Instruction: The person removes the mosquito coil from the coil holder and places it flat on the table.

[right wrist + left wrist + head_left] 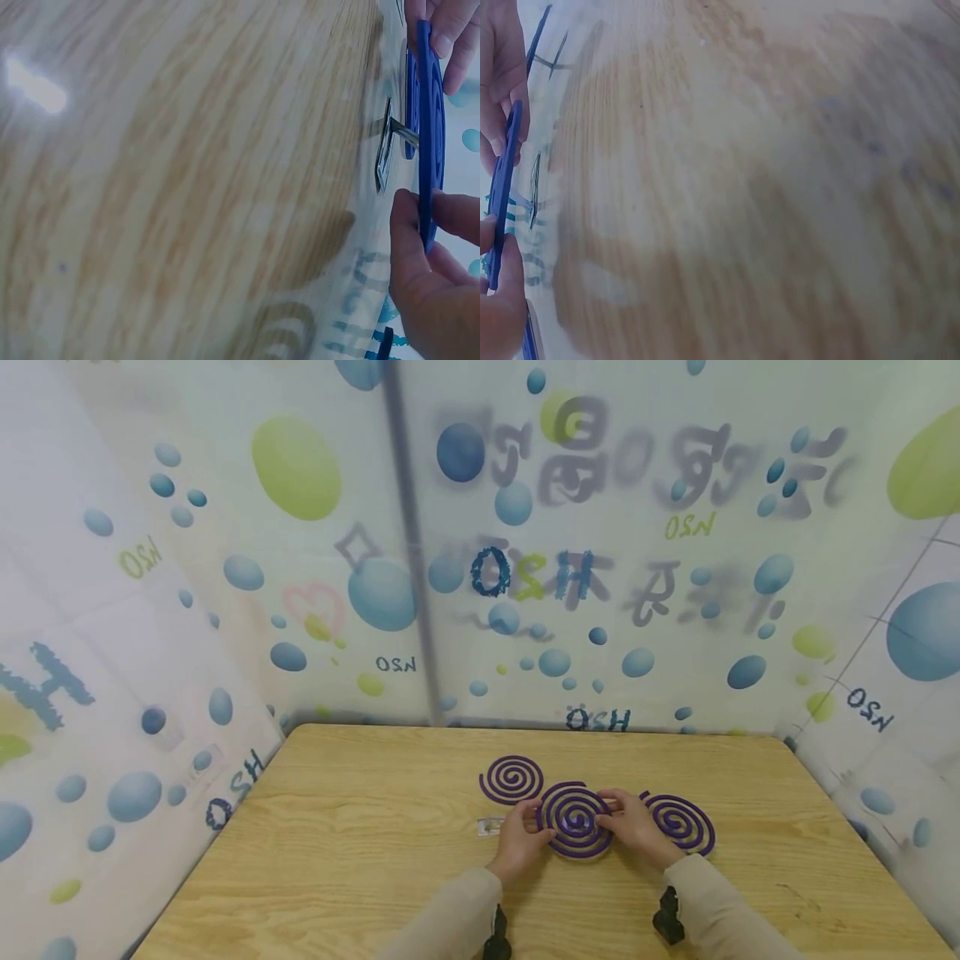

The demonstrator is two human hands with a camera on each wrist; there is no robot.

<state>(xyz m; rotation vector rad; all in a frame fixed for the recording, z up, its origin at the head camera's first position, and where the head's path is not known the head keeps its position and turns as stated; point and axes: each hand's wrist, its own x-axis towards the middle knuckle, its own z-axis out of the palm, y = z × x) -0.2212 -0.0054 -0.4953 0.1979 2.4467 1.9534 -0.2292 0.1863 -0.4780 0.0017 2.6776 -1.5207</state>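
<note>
Lying nearest the person, two dark wrist-worn cameras (497, 938) show at the bottom of the head view, strapped over beige sleeves (450, 918). Just beyond them, both hands meet on the middle purple spiral coil (574, 819), which sits between two more: a right coil (684, 821) flat on the wood just beside the right hand, and a far-left coil (512, 778) lying a little further back, near but apart from the left hand. A small metal stand (490, 827) rests just left of the left hand.

The left hand (519, 842) pinches the middle coil's left edge with curled fingers (496, 112); the right hand (636, 827) pinches its right edge, thumb on one face and fingers (459, 34) on the other. The wrist views show the coil edge-on, lifted off the wood, with a thin metal piece (390, 142) behind it.

Everything sits on a light wood-grain tabletop (337, 852). Behind and to both sides rise pale walls (225, 568) printed with blue and green bubbles and blurred lettering.
</note>
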